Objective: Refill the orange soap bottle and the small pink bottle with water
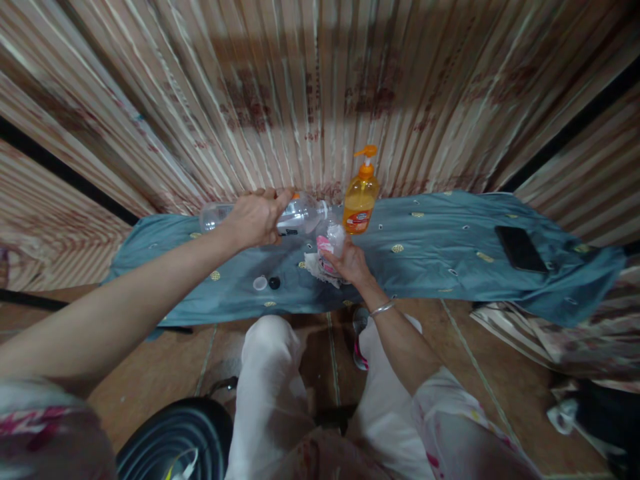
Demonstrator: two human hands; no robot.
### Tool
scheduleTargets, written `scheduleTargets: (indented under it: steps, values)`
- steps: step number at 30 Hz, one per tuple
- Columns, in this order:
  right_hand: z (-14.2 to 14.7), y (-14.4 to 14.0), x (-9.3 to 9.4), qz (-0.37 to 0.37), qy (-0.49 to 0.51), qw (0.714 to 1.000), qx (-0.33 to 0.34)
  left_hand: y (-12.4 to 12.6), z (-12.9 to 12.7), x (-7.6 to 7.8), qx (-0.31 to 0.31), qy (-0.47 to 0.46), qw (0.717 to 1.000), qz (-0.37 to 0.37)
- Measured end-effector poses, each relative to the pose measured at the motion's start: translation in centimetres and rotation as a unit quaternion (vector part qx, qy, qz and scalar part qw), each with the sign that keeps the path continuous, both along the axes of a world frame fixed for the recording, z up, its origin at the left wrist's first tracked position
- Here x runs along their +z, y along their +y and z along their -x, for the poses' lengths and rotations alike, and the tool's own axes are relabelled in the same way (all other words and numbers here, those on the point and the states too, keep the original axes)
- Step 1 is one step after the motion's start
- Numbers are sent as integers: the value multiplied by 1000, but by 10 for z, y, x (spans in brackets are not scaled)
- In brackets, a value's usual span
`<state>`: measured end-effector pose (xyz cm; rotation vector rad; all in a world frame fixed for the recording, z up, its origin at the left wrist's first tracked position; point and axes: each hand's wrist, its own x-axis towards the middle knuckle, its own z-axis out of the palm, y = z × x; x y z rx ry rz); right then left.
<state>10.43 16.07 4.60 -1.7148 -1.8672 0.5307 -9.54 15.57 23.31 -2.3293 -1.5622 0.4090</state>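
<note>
My left hand is wrapped round a large clear plastic bottle, tipped on its side with its neck toward the right. That neck is at the mouth of a smaller clear bottle with a pink label, which stands upright. My right hand grips this small bottle from the right side. A crumpled whitish cloth or paper lies under its base. Whether liquid is flowing between the two bottles I cannot tell. Left of them lie a white cap and a black cap.
An orange pump bottle of yellow liquid stands just behind the small bottle. A black phone lies at the right of the narrow table with its blue-green cloth. Behind hangs a striped curtain. A black round stool is at lower left.
</note>
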Motion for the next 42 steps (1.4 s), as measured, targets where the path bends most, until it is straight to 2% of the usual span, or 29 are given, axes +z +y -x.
scheduleTargets:
  steps: [25,42]
  values:
    - [1,1,-1,-9,-2,1000,4,-3,-2,3,-5,-2,1000,0]
    - [1,1,-3,-20,-15,1000,3,-3,-5,4,13,11,1000,8]
